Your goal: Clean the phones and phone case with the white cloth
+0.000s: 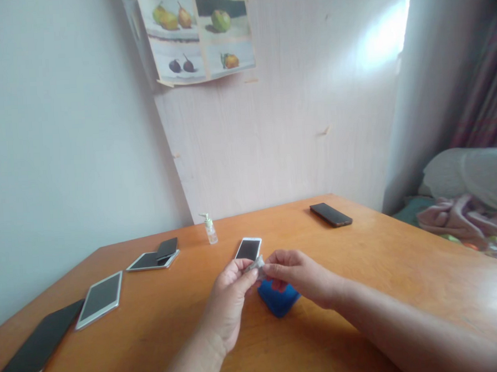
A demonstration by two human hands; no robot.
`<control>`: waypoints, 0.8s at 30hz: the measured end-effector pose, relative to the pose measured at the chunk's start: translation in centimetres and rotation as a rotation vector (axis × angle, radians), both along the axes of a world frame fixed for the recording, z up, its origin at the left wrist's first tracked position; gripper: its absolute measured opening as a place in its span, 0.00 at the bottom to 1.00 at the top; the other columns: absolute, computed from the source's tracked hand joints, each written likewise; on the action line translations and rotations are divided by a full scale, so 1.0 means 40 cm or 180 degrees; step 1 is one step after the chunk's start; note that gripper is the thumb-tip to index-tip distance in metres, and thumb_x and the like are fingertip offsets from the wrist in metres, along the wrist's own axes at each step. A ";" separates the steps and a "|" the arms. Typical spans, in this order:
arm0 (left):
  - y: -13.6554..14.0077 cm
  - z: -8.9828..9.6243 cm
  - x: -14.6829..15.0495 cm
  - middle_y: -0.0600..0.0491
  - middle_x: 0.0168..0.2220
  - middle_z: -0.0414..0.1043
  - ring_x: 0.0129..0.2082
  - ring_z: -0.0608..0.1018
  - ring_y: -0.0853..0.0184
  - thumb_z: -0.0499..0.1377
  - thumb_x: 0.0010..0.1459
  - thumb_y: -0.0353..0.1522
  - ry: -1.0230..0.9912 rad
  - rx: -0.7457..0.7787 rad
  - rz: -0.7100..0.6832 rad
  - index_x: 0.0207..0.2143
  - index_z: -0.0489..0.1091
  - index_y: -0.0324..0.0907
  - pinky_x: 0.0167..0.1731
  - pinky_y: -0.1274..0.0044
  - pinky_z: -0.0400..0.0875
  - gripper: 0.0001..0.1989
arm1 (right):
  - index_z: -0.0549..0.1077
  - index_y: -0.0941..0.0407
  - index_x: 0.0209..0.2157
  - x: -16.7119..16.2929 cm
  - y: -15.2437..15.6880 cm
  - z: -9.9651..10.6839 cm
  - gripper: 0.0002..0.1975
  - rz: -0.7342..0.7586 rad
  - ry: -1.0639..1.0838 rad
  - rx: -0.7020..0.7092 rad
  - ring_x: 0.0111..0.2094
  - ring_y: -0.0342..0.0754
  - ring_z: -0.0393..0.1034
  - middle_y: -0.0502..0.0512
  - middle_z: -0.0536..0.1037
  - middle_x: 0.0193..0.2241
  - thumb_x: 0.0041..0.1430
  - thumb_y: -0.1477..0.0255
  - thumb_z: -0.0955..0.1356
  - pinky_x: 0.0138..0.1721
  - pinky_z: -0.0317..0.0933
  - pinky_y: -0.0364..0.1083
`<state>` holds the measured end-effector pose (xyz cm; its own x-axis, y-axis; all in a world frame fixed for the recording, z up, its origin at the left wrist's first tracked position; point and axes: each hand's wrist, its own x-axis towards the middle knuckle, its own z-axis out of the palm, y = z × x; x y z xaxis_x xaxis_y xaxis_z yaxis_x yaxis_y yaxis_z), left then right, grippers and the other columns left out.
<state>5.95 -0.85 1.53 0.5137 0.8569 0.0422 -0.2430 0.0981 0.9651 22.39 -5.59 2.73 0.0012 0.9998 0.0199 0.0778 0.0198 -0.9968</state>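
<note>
A small, crumpled greyish-white piece [258, 263], perhaps cloth or a sachet, is held up over the table in front of me. My left hand [234, 289] pinches it between thumb and fingers. From the other side, the thumb and fingertips of my right hand [292, 270] are closed on its right edge. Under my hands lies a blue cloth-like item [279, 302], partly covered by my right hand. Just beyond my fingers is a white phone [249, 248] with a dark screen, its lower end hidden by my left hand.
A clear pump bottle [210, 232] stands near the wooden table's [164, 334] far edge. To the left lie a black tablet [40, 344], a white tablet [99, 299], and another white tablet [142, 262] with a dark phone [167, 248] on it. A black phone [331, 214] lies back right.
</note>
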 end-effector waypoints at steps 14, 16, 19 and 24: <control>-0.004 -0.022 0.003 0.50 0.51 0.65 0.37 0.73 0.68 0.64 0.54 0.35 0.0505 0.1320 0.0762 0.56 0.67 0.52 0.43 0.74 0.67 0.26 | 0.72 0.58 0.27 0.014 0.007 -0.015 0.10 0.0159 0.0282 -0.0133 0.21 0.40 0.64 0.49 0.72 0.20 0.51 0.65 0.69 0.25 0.58 0.41; -0.012 -0.017 0.004 0.49 0.51 0.65 0.41 0.73 0.65 0.63 0.55 0.34 0.0503 0.1708 0.0720 0.50 0.73 0.52 0.45 0.74 0.66 0.19 | 0.71 0.58 0.25 0.013 0.006 -0.010 0.08 0.0104 0.0138 -0.0186 0.20 0.40 0.63 0.49 0.71 0.18 0.51 0.68 0.68 0.24 0.58 0.41; -0.021 -0.007 0.006 0.48 0.48 0.67 0.45 0.72 0.61 0.63 0.54 0.33 0.0366 0.1752 0.0593 0.42 0.78 0.50 0.48 0.73 0.66 0.11 | 0.71 0.58 0.25 0.016 0.006 -0.007 0.07 0.0097 0.0109 -0.0157 0.20 0.41 0.64 0.49 0.70 0.17 0.51 0.69 0.67 0.24 0.59 0.41; -0.017 -0.002 0.005 0.48 0.44 0.72 0.44 0.73 0.59 0.63 0.54 0.32 0.0458 0.1720 0.0520 0.43 0.78 0.49 0.49 0.71 0.65 0.13 | 0.73 0.58 0.29 0.023 0.009 -0.011 0.07 0.0181 0.0328 -0.0002 0.22 0.40 0.65 0.49 0.73 0.21 0.51 0.68 0.68 0.26 0.59 0.41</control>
